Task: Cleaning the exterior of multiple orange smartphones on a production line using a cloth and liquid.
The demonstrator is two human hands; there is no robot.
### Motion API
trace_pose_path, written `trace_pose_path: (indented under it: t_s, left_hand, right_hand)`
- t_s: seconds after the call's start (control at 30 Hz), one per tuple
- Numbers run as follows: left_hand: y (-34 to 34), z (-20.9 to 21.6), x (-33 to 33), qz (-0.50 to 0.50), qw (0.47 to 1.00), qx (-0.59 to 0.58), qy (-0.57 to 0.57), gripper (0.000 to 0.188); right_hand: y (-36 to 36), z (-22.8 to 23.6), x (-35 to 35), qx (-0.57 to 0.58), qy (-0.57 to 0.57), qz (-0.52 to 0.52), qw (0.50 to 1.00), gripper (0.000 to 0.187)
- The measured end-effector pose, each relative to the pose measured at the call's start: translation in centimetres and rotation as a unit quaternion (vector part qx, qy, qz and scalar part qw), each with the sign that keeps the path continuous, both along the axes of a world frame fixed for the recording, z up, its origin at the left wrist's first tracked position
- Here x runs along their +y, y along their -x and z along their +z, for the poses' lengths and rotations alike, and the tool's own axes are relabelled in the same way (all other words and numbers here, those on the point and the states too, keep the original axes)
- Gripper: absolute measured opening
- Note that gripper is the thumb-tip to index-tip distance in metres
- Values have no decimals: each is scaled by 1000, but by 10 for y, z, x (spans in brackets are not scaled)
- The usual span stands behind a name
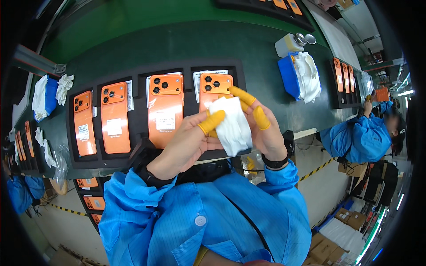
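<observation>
My left hand (188,139) pinches a white cloth (234,133), its thumb in a yellow finger cot pressed on the cloth's left side. Beside the cloth's right edge is my right hand (268,131), its thumb and forefinger, also in yellow cots, spread apart. Anything behind the cloth is hidden. Just beyond my hands lies a black tray (79,162) holding several orange phones, backs up, in separate slots. The rightmost phone (216,84) is partly covered by the cloth and fingers. Next to it, another phone (166,108) bears a white label, as do the two farther left.
On the right stand a blue bin (288,79) of white cloths and a pump bottle (290,45). A blue bin (51,95) with cloths sits at left. More phone trays lie at the table's edges. A person in blue (359,137) works at the right.
</observation>
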State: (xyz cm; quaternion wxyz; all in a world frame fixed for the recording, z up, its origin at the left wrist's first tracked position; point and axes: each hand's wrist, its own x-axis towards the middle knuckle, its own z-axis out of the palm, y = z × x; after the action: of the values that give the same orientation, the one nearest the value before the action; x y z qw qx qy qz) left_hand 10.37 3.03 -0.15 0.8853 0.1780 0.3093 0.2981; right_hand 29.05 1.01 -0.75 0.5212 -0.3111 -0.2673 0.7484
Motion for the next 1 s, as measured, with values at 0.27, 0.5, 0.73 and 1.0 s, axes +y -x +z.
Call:
trace_pose_path:
  t_s: [0.27,0.5,0.73,1.0]
  left_hand:
    - [2,1,-5,43,989,120,-81,27]
    - [6,2,-13,-144,982,53,-113,24]
    - [11,-1,-30,30,449,632,-631,46]
    - [-3,-26,-44,-55,499,642,-580,64]
  right_hand:
    - [6,-13,-26,-285,-129,-29,949,23]
    - [6,9,-26,-358,-361,2,861,21]
    - [-66,19,25,-587,-202,-283,731,20]
    - [-144,42,98,-831,-329,-385,229,23]
